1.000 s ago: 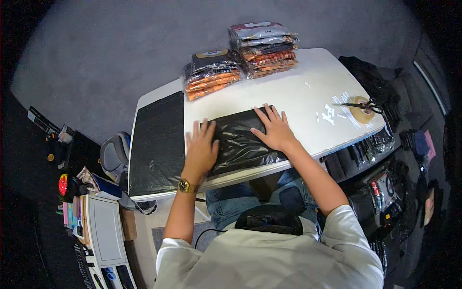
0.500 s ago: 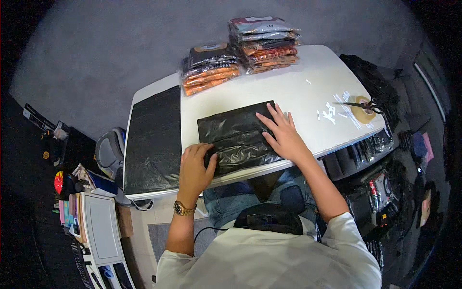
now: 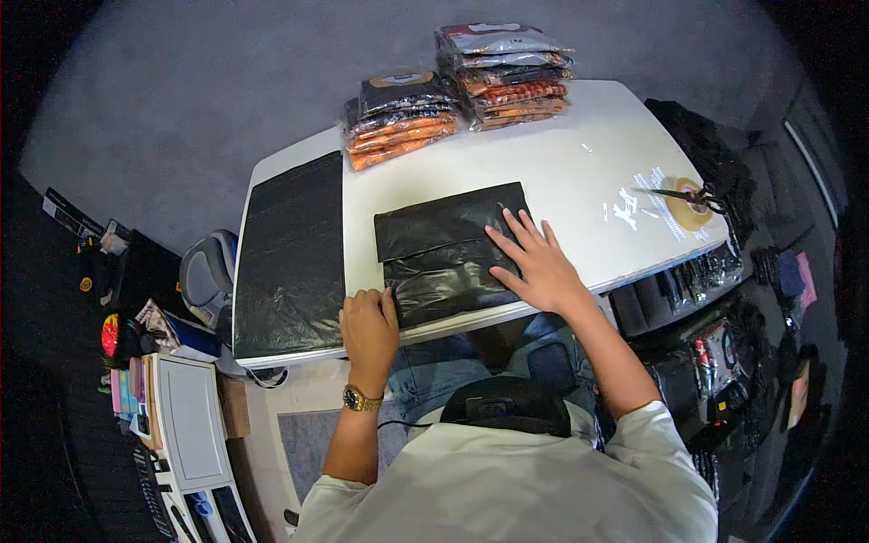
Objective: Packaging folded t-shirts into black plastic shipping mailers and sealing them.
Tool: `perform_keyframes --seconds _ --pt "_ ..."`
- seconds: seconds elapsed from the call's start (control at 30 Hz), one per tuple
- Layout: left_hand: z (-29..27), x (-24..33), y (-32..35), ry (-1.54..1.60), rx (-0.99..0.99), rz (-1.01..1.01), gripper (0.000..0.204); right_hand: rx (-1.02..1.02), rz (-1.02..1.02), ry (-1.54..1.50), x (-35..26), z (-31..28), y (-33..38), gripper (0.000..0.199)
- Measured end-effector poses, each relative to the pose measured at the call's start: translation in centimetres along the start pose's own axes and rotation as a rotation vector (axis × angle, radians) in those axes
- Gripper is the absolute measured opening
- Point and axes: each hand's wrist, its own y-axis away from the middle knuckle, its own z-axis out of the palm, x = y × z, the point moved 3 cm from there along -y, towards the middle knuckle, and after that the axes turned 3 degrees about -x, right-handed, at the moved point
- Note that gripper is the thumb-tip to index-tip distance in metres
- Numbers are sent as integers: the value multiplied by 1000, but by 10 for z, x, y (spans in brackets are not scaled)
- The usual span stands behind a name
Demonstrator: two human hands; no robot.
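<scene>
Slippage is threatening at frame centre, where the right hand (image 3: 540, 262) is pressing flat, fingers spread, on the black plastic bag (image 3: 450, 252) while the left hand (image 3: 368, 328), curled, is pinching its lower-left corner overhanging the desk (image 3: 561, 172) edge.

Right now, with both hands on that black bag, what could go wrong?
The black plastic bag lies at the near edge of the white table, and the left hand grips its near left corner; a pull might slide it off. The right hand presses only the right side, so the glossy film may crease or shift.
</scene>
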Motion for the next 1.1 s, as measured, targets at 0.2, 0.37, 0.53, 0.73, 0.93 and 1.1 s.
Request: perform_keyframes --seconds 0.2,0.37,0.53,0.73,0.93,1.1 --pt "-8 0 4 16 -4 -26 33 -3 28 22 8 -3 21 67" --pt "-13 2 6 99 -23 -27 33 16 69 -45 7 -11 28 67" --pt "-9 -19 -2 222 -94 -11 34 6 66 -19 9 -7 29 68" --pt "-7 -19 -52 336 -117 -162 45 12 80 7 7 -10 30 68" --pt "4 -22 -66 268 -188 -174 42 34 71 17 8 -4 31 68" --pt "13 -27 -58 223 -72 -102 38 43 74 35 6 -6 29 67"
